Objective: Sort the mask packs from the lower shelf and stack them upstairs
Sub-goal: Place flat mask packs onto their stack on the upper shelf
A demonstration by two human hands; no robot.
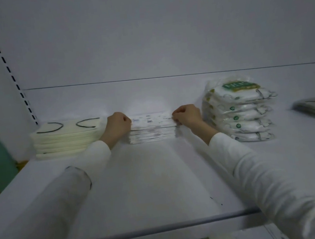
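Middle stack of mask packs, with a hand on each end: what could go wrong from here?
1. The middle stack sits uneven, its upper packs offset from the lower ones; a rough release could let them slide apart.
2. The left hand is close beside the cream stack, and the right hand is close beside the green-labelled bags. Pulling back sideways might knock either, and the puffy bags look likelier to tip.

Shelf front bare; stacks line the back.
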